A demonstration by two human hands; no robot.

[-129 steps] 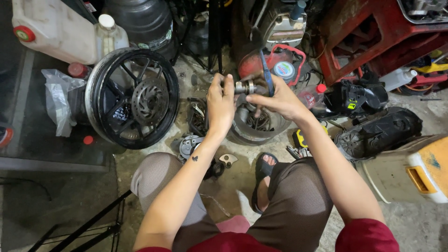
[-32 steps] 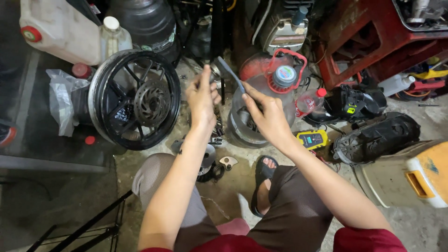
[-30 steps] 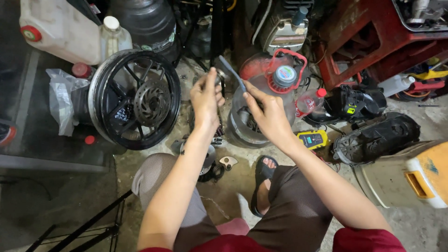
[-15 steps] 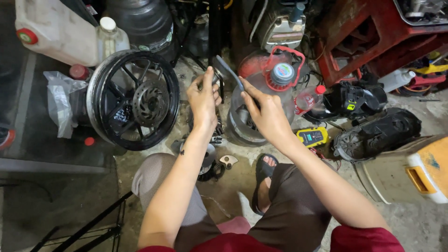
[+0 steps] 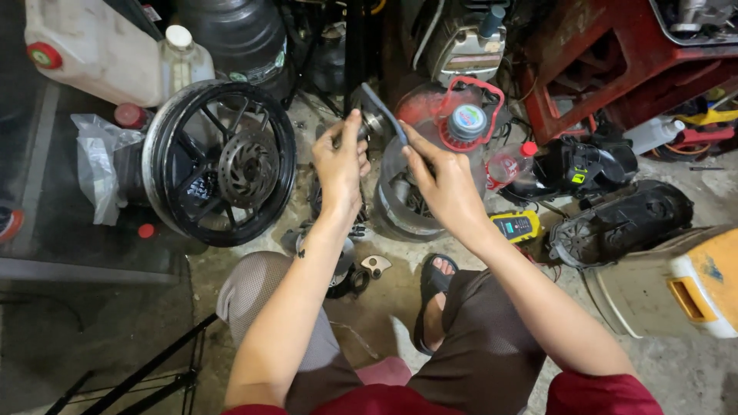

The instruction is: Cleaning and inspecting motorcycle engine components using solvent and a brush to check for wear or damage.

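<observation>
Up front, the left hand (image 5: 338, 165) grips a small round metal part (image 5: 374, 123), fingers closed around it. The right hand (image 5: 442, 184) holds a flat grey tool (image 5: 382, 111) against that part, above a metal drum (image 5: 403, 207) on the floor.

Both hands (image 5: 342, 165) (image 5: 442, 180) grip a small metal part (image 5: 377, 119).

One head-worn view looks steeply down, close over both forearms — probably from a crouch.

I note a stained concrete floor (image 5: 692, 369): black wheel (image 5: 219, 163) left of centre, yellow meter (image 5: 516, 226) right of centre, black engine cover (image 5: 619, 223) at right.
</observation>
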